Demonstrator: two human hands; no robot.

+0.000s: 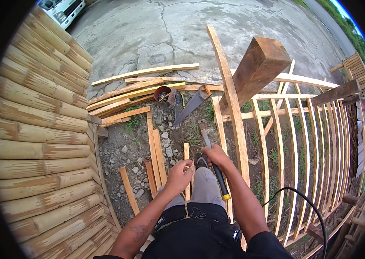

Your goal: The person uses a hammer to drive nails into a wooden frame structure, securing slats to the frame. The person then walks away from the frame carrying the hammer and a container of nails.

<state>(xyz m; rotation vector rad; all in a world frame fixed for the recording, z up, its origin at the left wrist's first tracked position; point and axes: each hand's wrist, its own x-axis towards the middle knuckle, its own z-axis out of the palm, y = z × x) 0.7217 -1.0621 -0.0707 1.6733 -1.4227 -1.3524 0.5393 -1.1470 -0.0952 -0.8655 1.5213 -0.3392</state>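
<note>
My right hand (215, 156) is wrapped round a hammer (220, 177) near the middle of its length. The hammer's metal head points away from me, and its dark grip ends in yellow close to my thigh. My left hand (180, 176) is closed in a pinch in front of my legs; whatever its fingertips hold is too small to make out. Just behind that hand stands a narrow wooden strip (186, 151), partly hidden by it. To the right of the hammer, a long wooden slat (233, 108) leans past a thick brown post (256, 69).
A bamboo wall (44, 151) rises on the left. Loose timber strips (135, 93), a handsaw (190, 107) and a reddish-brown bucket (162, 94) with small items lie ahead. A slatted wooden fence (295, 142) and a black cable (307, 199) are on the right. Stones (165, 134) litter the soil.
</note>
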